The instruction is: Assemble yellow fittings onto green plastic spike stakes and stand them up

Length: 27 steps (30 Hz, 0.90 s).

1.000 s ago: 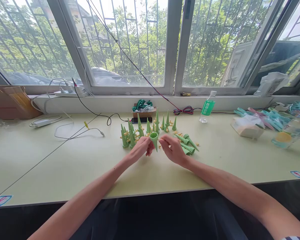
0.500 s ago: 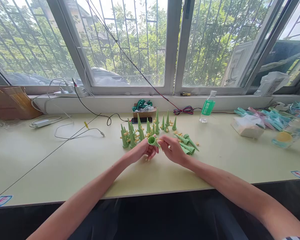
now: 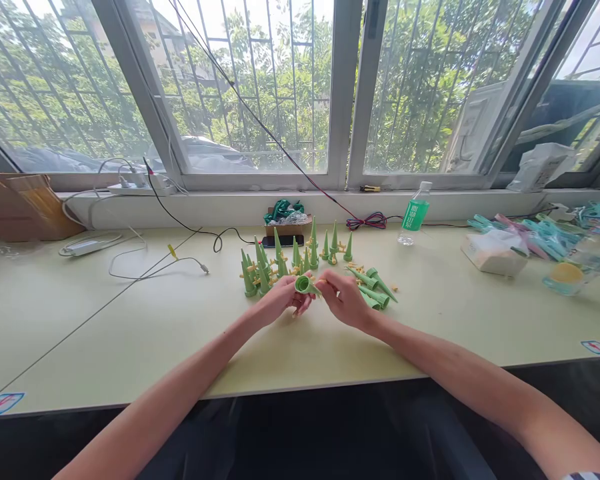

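Note:
My left hand (image 3: pixel 286 298) is closed around a green plastic watering spike (image 3: pixel 304 285). Its hollow, threaded end faces me and its point tilts down to the right. My right hand (image 3: pixel 346 298) pinches at the side of that spike, where a small yellowish valve piece (image 3: pixel 322 283) shows in part at the fingertips. Behind my hands, several green spikes (image 3: pixel 263 275) with yellow valves stand upright on their wide ends. To the right of my right hand, several more spikes (image 3: pixel 375 295) lie on their sides, with small yellow pieces (image 3: pixel 356 267) scattered by them.
A phone (image 3: pixel 283 241) lies in front of a small cardboard box (image 3: pixel 300 227) at the back of the table (image 3: pixel 145 333). A bottle with green liquid (image 3: pixel 415 215) stands right of it. Cables (image 3: pixel 155 267) spread at left. A tissue pack (image 3: pixel 495 253) and bagged items sit at right.
Both hands stay almost in place at the spike. The left fingers below it have drawn up slightly, and the view has shifted a little.

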Motion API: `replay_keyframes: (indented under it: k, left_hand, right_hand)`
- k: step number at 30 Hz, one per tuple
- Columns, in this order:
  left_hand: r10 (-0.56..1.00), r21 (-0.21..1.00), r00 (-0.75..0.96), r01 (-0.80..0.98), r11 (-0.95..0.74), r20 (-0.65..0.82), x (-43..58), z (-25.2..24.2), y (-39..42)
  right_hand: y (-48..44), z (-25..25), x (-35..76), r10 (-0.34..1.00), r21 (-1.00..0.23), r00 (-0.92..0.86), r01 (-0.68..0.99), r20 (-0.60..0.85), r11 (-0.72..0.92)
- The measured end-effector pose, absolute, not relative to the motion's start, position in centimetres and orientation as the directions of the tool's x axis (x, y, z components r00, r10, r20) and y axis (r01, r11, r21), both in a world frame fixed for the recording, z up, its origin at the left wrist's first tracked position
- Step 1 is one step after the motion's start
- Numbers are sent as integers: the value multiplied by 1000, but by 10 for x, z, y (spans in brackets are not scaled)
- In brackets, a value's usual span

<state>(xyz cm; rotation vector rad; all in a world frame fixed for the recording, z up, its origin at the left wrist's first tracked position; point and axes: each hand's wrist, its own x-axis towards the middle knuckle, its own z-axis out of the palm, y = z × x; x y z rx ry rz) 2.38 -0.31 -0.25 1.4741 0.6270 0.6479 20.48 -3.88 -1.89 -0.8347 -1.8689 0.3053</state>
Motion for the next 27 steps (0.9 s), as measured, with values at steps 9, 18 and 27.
replay_keyframes:
  k: [9,18,27]
  left_hand:
    - [677,997,732,60,51,-79,22,-3,-3]
    - [710,999,704,-29,18,7,22,-3,-2]
    - [767,995,637,-102,-19,80,23,2,-5]
  right_hand:
    - [-39,-20,206,677,-553,-252,419,691,720]
    - [-38,-19,206,655,-531,-277,407,704,743]
    - [-37,-20,206,671,-551,-253,410,697,727]
